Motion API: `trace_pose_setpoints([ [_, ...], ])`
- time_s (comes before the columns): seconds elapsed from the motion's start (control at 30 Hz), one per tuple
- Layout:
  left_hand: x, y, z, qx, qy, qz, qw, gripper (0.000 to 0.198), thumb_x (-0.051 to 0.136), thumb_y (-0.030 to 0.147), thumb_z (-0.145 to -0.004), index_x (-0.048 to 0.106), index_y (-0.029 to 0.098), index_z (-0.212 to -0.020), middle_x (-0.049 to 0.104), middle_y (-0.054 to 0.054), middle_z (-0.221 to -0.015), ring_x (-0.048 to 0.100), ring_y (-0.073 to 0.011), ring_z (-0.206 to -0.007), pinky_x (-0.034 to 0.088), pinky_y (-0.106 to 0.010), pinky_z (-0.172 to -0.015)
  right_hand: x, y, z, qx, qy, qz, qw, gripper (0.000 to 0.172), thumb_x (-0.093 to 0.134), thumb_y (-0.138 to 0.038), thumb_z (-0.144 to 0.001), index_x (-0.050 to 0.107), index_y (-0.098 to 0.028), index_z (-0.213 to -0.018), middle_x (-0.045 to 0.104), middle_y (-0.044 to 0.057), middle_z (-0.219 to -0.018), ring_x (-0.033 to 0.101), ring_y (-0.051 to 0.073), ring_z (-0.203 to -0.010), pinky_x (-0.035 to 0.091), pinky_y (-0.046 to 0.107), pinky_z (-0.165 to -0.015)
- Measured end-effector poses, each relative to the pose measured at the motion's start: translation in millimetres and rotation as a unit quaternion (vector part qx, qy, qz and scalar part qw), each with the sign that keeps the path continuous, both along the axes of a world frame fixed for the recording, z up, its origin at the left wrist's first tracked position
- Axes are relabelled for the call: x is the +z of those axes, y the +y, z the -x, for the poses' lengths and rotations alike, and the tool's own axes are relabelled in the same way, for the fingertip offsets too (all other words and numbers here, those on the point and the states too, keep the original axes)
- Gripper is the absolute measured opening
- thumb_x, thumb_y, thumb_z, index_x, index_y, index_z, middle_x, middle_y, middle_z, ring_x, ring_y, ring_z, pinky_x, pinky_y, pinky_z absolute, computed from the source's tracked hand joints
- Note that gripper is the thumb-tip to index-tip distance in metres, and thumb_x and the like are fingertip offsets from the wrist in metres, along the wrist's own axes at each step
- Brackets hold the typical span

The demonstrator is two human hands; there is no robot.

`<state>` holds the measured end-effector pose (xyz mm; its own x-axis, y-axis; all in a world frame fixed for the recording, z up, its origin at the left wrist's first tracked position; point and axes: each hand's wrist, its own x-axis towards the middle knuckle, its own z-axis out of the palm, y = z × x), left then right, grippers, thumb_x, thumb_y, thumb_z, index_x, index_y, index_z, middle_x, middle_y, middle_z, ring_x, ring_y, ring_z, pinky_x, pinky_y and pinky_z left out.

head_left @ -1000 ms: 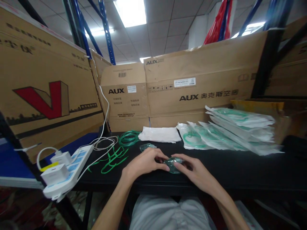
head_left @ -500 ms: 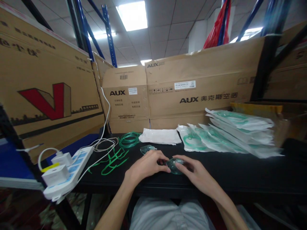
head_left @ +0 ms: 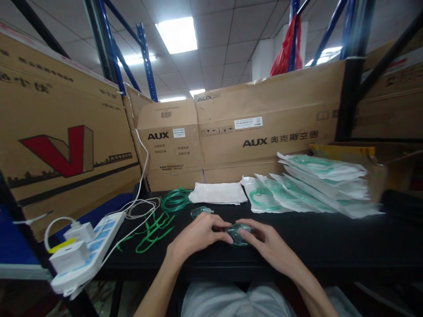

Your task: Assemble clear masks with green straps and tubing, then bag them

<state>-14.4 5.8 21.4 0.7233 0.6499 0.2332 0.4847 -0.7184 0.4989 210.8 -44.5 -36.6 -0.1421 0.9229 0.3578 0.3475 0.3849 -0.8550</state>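
Low over the black table, a clear green-tinted oxygen mask (head_left: 238,234) sits between my two hands. My left hand (head_left: 201,231) pinches its left edge between thumb and fingers. From the other side my right hand (head_left: 264,237) grips it, thumb on the near face and fingers over the top. Just beyond my left hand lies a small clear plastic piece (head_left: 199,211), partly covered by the hand. Green elastic straps (head_left: 153,233) lie loose to the left, and a coil of green tubing (head_left: 175,200) rests behind them.
Several sealed packs (head_left: 310,189) with green tubing are piled at right. A white folded packet (head_left: 218,193) lies at the back. A power strip (head_left: 99,246) with plugged-in chargers and white cables stands at left. Cardboard panels (head_left: 231,154) wall the back; a black table (head_left: 317,246) lies beneath.
The camera view has shifted slightly, so the scene sits lower and further left. Both hands keep hold of the mask, which looks slightly turned.
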Motion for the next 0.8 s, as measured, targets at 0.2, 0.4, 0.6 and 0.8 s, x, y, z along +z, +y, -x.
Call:
trace_pose_setpoints([
  [0.2,-2.7,-1.2,-5.1,0.004,0.002,0.015,1.0,0.043,0.075,0.05,-0.086,0.075,0.028,-0.123,0.078,-0.004,-0.116,0.069,-0.0256,-0.107,0.044,-0.03,-0.092,1.9,-0.5,-1.3,0.019,0.001,-0.013,1.0,0.041,0.061,-0.051,-0.094,0.075,-0.02,-0.118,0.077,0.008,-0.106,0.07,0.027,-0.098,0.054,0.037,-0.09],
  [0.4,-5.1,9.5,-3.7,-0.024,0.008,0.043,0.999,0.034,0.074,0.047,-0.088,0.077,0.031,-0.119,0.08,-0.001,-0.11,0.07,-0.021,-0.098,0.046,-0.025,-0.084,6.8,-5.6,0.1,0.03,-0.012,-0.025,0.999,0.04,0.06,-0.049,-0.096,0.075,-0.022,-0.122,0.077,0.007,-0.107,0.069,0.028,-0.102,0.053,0.038,-0.092],
  [0.6,-4.3,10.0,-4.4,-0.019,0.007,0.038,0.999,0.038,0.074,0.048,-0.087,0.076,0.03,-0.121,0.078,-0.003,-0.103,0.068,-0.0205,-0.092,0.044,-0.026,-0.08,5.1,-4.8,-0.9,0.046,-0.004,-0.037,0.998,0.037,0.059,-0.046,-0.097,0.074,-0.023,-0.122,0.077,0.006,-0.105,0.068,0.028,-0.105,0.052,0.04,-0.097],
  [0.8,-0.4,2.1,-5.4,-0.025,-0.004,0.037,0.999,0.037,0.074,0.046,-0.088,0.076,0.029,-0.121,0.077,-0.003,-0.11,0.067,-0.0223,-0.1,0.044,-0.028,-0.09,-1.1,1.6,-1.9,0.021,0.041,-0.011,0.999,0.041,0.061,-0.05,-0.095,0.074,-0.019,-0.117,0.076,0.009,-0.111,0.07,0.027,-0.103,0.054,0.038,-0.094],
])
